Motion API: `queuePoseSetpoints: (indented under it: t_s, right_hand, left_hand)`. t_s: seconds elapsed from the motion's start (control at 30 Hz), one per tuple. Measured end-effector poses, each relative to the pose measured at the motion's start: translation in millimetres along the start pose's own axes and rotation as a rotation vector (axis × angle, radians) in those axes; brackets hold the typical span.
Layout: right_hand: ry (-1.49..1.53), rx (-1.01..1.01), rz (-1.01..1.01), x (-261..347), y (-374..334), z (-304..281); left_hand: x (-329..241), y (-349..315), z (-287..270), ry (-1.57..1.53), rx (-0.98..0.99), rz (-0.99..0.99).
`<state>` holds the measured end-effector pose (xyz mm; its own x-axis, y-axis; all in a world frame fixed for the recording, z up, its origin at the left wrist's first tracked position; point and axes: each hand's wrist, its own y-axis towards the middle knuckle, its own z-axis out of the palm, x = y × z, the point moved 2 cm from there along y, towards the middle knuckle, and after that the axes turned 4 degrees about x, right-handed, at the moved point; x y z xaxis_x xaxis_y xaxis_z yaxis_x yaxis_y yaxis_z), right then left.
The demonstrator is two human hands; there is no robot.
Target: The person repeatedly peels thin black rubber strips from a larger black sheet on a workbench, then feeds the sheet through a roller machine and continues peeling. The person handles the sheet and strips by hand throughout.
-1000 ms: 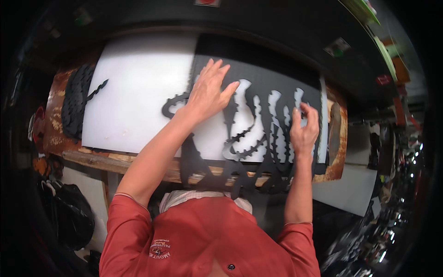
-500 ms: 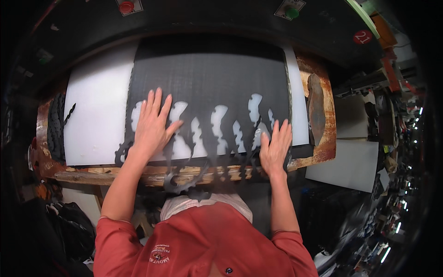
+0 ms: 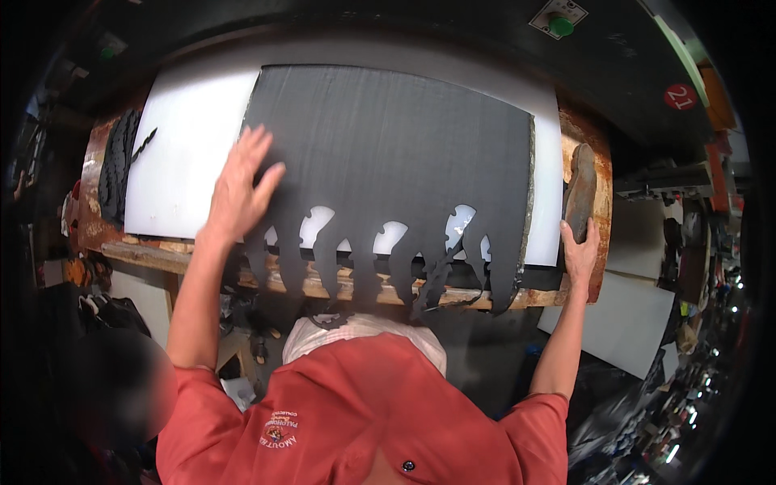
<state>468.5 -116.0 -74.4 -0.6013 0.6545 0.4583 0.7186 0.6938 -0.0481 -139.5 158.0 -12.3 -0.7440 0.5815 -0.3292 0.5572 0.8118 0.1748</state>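
A dark grey sheet [image 3: 388,145] lies on a white board [image 3: 190,166]. Curved, notched openings run along its near side, and the strips between them hang over the table's front edge. My left hand [image 3: 242,186], fingers out and slightly blurred, is over the sheet's left edge, holding nothing; whether it touches is unclear. To the right of the board lies a long, sole-shaped brown cutting die [image 3: 579,190]. My right hand [image 3: 581,252] grips its near end, with the thumb on one side and the fingers on the other.
Black wavy-edged pieces [image 3: 119,174] are piled at the board's left, with a loose wavy strip [image 3: 144,145] nearby. A wooden rail [image 3: 149,256] runs along the front. Dark machinery with a green button [image 3: 560,26] spans the far side. Pale panels [image 3: 618,323] stand at the right.
The sheet has come toward me, and its strips hang farther over the front edge. My right hand has left the sheet for the cutting die. My left hand has moved to the sheet's left edge.
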Motion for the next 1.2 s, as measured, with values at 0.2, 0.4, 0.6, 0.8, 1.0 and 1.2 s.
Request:
queuePoseSetpoints:
  t_s: [0.2,0.4,0.6,0.8,1.0,1.2]
  right_hand:
    - [0.061,0.251,-0.133,-7,19,-24]
    - [-0.143,0.322,-0.215,-19,21,-25]
    - [-0.047,0.142,-0.224,-32,23,-10]
    - [0.724,0.294,0.016,-10,21,-41]
    - [1.040,0.403,-0.220,116,-56,-23]
    - [1.087,0.719,-0.347,277,-88,64]
  left_hand:
    - [30,4,43,0.165,-0.143,-0.004]
    - [29,-9,42,0.161,-0.148,-0.096]
    - [25,-7,41,0.134,-0.176,-0.113]
    - [23,-8,40,0.122,-0.209,-0.105]
    - [16,-4,37,0.109,-0.234,-0.097]
    - [11,-3,32,0.046,-0.231,-0.128]
